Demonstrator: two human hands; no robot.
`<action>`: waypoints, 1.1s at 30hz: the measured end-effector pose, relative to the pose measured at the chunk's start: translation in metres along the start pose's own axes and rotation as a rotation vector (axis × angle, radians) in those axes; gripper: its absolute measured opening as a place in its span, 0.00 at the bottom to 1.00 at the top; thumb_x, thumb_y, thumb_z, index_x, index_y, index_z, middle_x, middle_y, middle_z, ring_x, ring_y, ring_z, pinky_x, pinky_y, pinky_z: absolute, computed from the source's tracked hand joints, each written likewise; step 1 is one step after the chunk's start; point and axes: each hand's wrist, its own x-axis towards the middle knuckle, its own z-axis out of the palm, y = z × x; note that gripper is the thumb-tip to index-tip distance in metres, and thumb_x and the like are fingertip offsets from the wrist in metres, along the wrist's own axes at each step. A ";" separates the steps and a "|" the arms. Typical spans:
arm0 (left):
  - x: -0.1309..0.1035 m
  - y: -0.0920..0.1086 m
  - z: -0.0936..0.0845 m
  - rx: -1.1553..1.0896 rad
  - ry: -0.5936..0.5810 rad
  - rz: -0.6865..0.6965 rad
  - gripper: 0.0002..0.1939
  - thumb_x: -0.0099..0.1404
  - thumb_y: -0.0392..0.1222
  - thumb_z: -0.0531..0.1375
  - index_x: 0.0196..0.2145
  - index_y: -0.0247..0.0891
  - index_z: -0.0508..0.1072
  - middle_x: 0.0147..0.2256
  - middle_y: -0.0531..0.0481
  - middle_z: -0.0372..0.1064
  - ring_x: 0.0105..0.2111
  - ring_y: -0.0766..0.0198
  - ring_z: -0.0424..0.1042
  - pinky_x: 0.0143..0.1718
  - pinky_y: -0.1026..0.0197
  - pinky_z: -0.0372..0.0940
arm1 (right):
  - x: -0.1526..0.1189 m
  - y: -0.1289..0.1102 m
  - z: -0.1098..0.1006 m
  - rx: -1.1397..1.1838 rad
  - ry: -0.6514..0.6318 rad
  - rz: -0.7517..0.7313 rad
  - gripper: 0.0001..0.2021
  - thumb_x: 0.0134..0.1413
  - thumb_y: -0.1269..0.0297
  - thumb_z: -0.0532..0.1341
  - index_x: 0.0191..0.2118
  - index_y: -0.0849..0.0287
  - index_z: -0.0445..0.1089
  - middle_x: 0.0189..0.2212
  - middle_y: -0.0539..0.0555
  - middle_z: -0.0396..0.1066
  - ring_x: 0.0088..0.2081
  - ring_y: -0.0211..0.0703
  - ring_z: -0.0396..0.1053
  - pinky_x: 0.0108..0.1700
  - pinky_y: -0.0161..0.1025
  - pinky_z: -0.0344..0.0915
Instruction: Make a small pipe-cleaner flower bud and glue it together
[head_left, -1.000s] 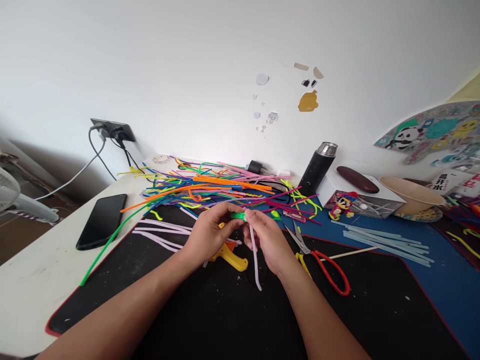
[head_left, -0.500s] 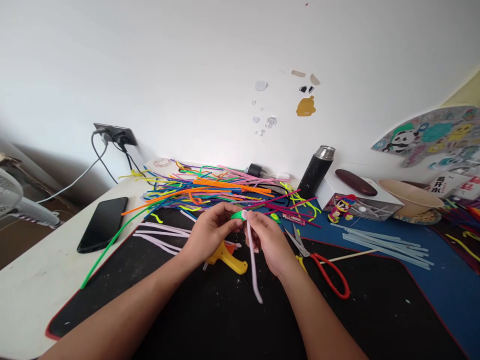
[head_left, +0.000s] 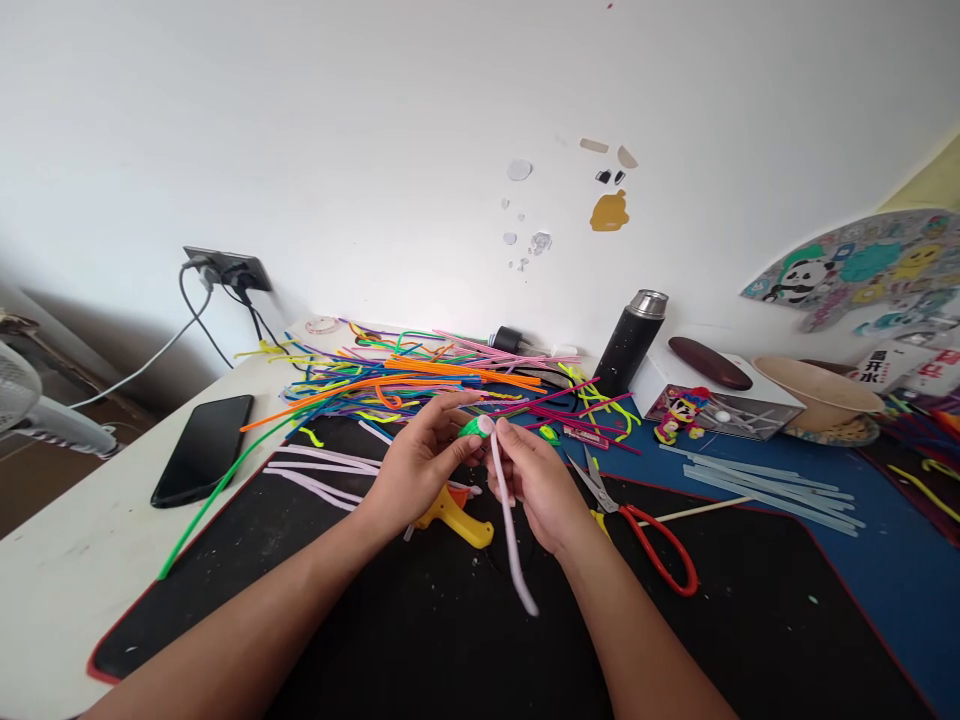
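Note:
Between the fingers of my left hand (head_left: 424, 455) is a small green fuzzy piece (head_left: 470, 428) that looks made of pipe cleaner. A pale pinkish-white pipe cleaner (head_left: 511, 540) is coiled into a little disc at the green piece's right end, and its loose tail hangs down over the mat. My right hand (head_left: 536, 475) pinches this pale pipe cleaner close to the coil. Beneath my left hand lies a yellow glue gun (head_left: 469, 525), partly covered. Scissors with red handles (head_left: 667, 555) rest just right of my right hand.
A heap of coloured pipe cleaners (head_left: 405, 375) spreads along the wall. Loose pale pipe cleaners (head_left: 319, 470) and a phone (head_left: 202, 450) lie left. To the right are a black thermos (head_left: 630, 345), clear glue sticks (head_left: 780, 490), a small panda figure (head_left: 681, 415) and a white box (head_left: 780, 410).
The tail of the pale pipe cleaner has swung slightly to the right. Both hands stay close together, with the left fingers shifted a little around the green piece.

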 end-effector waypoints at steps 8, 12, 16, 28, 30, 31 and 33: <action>-0.001 -0.002 0.000 0.095 -0.029 0.061 0.17 0.72 0.48 0.64 0.56 0.43 0.75 0.48 0.45 0.76 0.35 0.63 0.77 0.39 0.58 0.77 | 0.001 -0.001 0.000 0.040 0.011 0.000 0.30 0.51 0.31 0.69 0.30 0.58 0.69 0.22 0.46 0.64 0.19 0.32 0.57 0.20 0.33 0.47; -0.002 -0.004 -0.001 0.156 -0.041 0.077 0.14 0.73 0.47 0.63 0.53 0.42 0.77 0.51 0.42 0.77 0.36 0.61 0.77 0.40 0.57 0.77 | 0.001 0.002 -0.001 0.035 0.013 -0.009 0.30 0.52 0.31 0.68 0.32 0.58 0.71 0.21 0.46 0.64 0.19 0.32 0.56 0.20 0.33 0.46; -0.004 -0.006 -0.003 0.232 -0.058 0.111 0.13 0.75 0.45 0.61 0.54 0.42 0.77 0.54 0.41 0.75 0.42 0.58 0.78 0.43 0.56 0.76 | 0.001 0.003 -0.001 0.047 0.016 -0.019 0.29 0.52 0.33 0.69 0.33 0.58 0.72 0.21 0.45 0.63 0.18 0.31 0.56 0.19 0.32 0.46; -0.005 -0.009 -0.003 0.230 -0.061 0.098 0.11 0.75 0.43 0.61 0.52 0.41 0.75 0.47 0.44 0.76 0.35 0.62 0.76 0.40 0.59 0.75 | 0.002 0.005 -0.002 0.019 0.032 -0.008 0.24 0.53 0.39 0.71 0.33 0.58 0.72 0.19 0.44 0.63 0.18 0.32 0.57 0.20 0.31 0.48; -0.005 -0.009 -0.002 0.208 -0.063 0.091 0.10 0.74 0.43 0.61 0.51 0.40 0.75 0.43 0.46 0.76 0.34 0.62 0.76 0.39 0.59 0.75 | 0.002 0.004 -0.001 0.020 0.037 0.000 0.25 0.52 0.39 0.72 0.33 0.58 0.72 0.20 0.44 0.64 0.19 0.32 0.57 0.19 0.31 0.48; -0.005 -0.008 -0.002 0.202 -0.061 0.088 0.10 0.74 0.43 0.61 0.51 0.40 0.75 0.42 0.46 0.76 0.34 0.62 0.76 0.38 0.59 0.75 | 0.001 0.004 -0.001 0.020 0.038 0.002 0.25 0.52 0.39 0.72 0.32 0.58 0.72 0.20 0.45 0.64 0.19 0.32 0.57 0.19 0.31 0.48; -0.005 -0.007 -0.001 0.198 -0.051 0.087 0.10 0.74 0.43 0.62 0.50 0.40 0.75 0.41 0.46 0.76 0.34 0.62 0.76 0.38 0.59 0.75 | 0.001 0.003 -0.001 0.017 0.037 0.003 0.25 0.52 0.39 0.72 0.32 0.58 0.72 0.20 0.45 0.63 0.19 0.32 0.57 0.19 0.31 0.48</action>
